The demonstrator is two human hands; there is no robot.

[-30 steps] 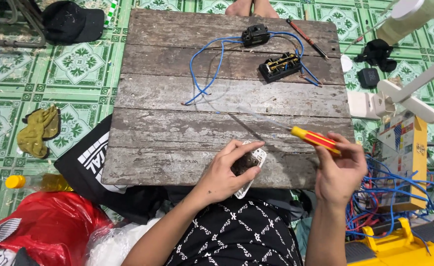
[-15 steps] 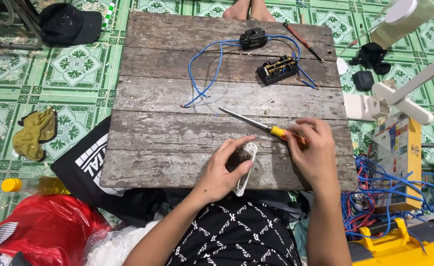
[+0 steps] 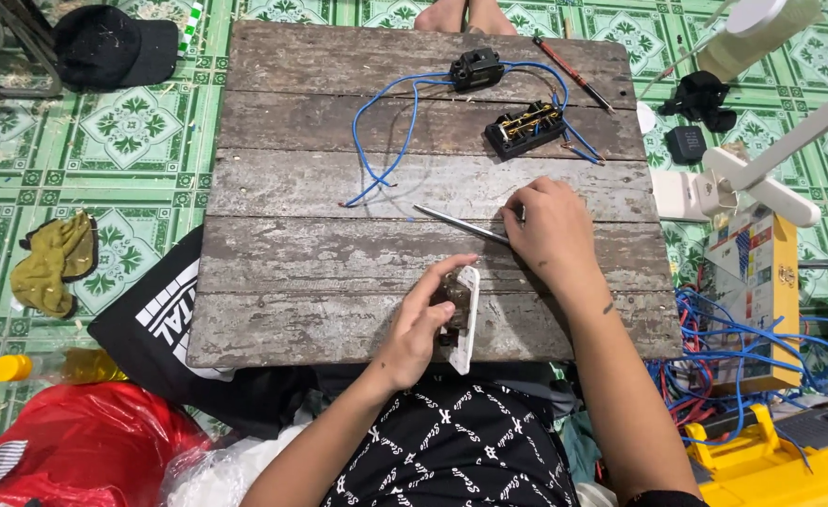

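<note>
A white switch plate (image 3: 464,317) stands on edge near the front edge of the weathered wooden board (image 3: 339,244), pinched by the left hand (image 3: 420,326) — thumb on its top, fingers curled round the dark body behind it. Just above, the right hand (image 3: 550,228) lies palm-down, fingers closed over the handle of a screwdriver (image 3: 461,224) whose metal shaft points left across the planks. Farther up lie a looped blue wire (image 3: 387,131), a black socket (image 3: 476,68) and an opened black terminal block (image 3: 525,129) — well apart from both hands.
</note>
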